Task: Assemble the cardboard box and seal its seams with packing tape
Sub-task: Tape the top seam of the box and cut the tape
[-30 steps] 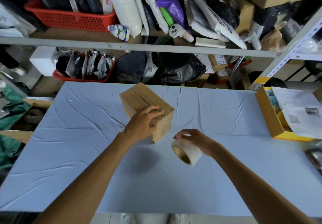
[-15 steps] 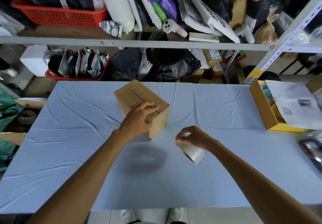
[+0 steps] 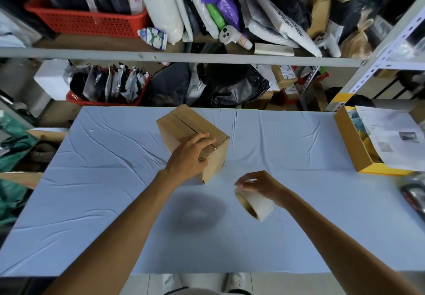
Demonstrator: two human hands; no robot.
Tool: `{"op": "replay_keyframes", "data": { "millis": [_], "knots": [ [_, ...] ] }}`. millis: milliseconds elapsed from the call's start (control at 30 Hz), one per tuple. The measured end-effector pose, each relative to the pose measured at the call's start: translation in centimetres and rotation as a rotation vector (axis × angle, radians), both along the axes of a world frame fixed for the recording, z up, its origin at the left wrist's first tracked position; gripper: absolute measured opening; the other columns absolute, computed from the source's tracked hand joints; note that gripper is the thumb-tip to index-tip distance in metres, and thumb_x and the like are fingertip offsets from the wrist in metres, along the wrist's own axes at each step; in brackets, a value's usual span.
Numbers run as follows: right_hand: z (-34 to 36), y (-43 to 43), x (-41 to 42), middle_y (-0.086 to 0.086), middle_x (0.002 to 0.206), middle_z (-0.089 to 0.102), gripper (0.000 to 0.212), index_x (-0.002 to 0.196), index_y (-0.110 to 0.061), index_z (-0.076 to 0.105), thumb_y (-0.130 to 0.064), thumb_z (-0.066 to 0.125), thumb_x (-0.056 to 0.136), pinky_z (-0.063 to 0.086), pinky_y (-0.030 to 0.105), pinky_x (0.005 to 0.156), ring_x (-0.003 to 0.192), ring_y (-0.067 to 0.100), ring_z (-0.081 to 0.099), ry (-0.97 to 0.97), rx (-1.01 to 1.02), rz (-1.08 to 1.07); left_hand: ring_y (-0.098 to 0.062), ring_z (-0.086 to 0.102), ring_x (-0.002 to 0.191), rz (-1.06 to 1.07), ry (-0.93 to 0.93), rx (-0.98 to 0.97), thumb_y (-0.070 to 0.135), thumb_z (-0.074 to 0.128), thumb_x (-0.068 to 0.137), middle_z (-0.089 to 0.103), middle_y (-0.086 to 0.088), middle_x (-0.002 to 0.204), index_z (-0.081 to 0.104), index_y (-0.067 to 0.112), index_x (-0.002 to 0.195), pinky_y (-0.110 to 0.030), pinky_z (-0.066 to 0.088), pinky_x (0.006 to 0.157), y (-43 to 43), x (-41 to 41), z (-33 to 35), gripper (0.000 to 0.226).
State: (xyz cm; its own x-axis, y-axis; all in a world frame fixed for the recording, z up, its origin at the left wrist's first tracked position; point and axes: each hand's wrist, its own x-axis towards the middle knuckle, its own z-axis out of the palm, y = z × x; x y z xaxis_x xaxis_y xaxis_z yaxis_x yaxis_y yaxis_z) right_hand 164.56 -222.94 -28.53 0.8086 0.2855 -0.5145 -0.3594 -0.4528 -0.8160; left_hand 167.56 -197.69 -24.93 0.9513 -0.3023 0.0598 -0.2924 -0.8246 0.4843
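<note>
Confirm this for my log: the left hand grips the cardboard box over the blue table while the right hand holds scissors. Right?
No: in the head view the right hand holds a roll of packing tape, not scissors. The left hand does grip the cardboard box over the blue table.

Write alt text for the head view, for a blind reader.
A person's left hand grips a cardboard box on a pale blue table, while the right hand holds a roll of packing tape beside it. Cluttered shelves stand behind.
</note>
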Motion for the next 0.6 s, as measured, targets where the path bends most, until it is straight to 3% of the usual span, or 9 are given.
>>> {"op": "replay_keyframes", "data": {
  "millis": [133,233,300,367,467,600],
  "knots": [
    [0.5,0.3,0.0,-0.008,0.092,0.076,0.010,0.091,-0.018,0.078,-0.020,0.074,0.082,0.044,0.005,0.070,0.083,-0.002,0.066,-0.004,0.033,0.030,-0.014,0.020,0.144,-0.069,0.079,-0.010,0.021,0.068,0.082,0.024,0.009,0.155,0.033,0.032,0.146,-0.035,0.038,0.106,0.5,-0.4,0.0,0.073],
    [0.4,0.5,0.3,-0.001,0.091,0.076,0.007,0.086,-0.020,0.078,-0.022,0.076,0.080,0.043,0.011,0.071,0.081,0.002,0.064,-0.029,-0.004,0.029,-0.009,0.025,0.141,-0.039,-0.037,-0.212,0.025,0.067,0.082,0.026,0.012,0.153,0.035,0.034,0.145,-0.022,0.036,0.102,0.9,-1.5,0.0,0.071],
    [0.2,0.4,0.5,-0.003,0.091,0.077,0.007,0.085,-0.021,0.079,-0.022,0.077,0.078,0.044,0.010,0.071,0.083,0.002,0.066,-0.033,-0.012,0.026,-0.005,0.040,0.129,0.192,-0.261,-0.449,0.024,0.057,0.086,0.043,0.011,0.139,0.046,0.024,0.137,-0.011,0.035,0.097,1.4,-2.7,-0.8,0.052],
    [0.1,0.2,0.5,-0.005,0.092,0.077,0.010,0.087,-0.019,0.079,-0.022,0.078,0.077,0.046,0.008,0.074,0.088,0.002,0.069,-0.032,-0.002,0.015,-0.010,0.051,0.113,0.582,-0.343,-0.601,0.014,0.053,0.083,0.052,0.003,0.123,0.051,0.017,0.126,-0.016,0.042,0.092,2.5,-4.2,-2.7,0.043],
    [0.0,0.2,0.6,-0.006,0.090,0.077,0.009,0.086,-0.019,0.079,-0.021,0.078,0.077,0.045,0.006,0.071,0.085,-0.001,0.068,-0.034,-0.008,0.016,-0.032,0.055,0.108,0.938,-0.121,-0.510,0.001,0.057,0.082,0.055,-0.017,0.117,0.054,0.004,0.119,-0.040,0.045,0.092,5.0,-6.0,-7.3,0.038],
    [-0.3,0.4,0.5,-0.004,0.088,0.077,0.013,0.090,-0.014,0.079,-0.017,0.078,0.077,0.045,0.006,0.069,0.080,-0.002,0.068,-0.046,-0.011,0.002,-0.039,0.054,0.108,0.987,0.248,-0.294,0.012,0.062,0.087,0.054,-0.022,0.118,0.057,0.003,0.117,-0.043,0.044,0.091,7.8,-8.1,-12.1,0.032]
  ]
}}
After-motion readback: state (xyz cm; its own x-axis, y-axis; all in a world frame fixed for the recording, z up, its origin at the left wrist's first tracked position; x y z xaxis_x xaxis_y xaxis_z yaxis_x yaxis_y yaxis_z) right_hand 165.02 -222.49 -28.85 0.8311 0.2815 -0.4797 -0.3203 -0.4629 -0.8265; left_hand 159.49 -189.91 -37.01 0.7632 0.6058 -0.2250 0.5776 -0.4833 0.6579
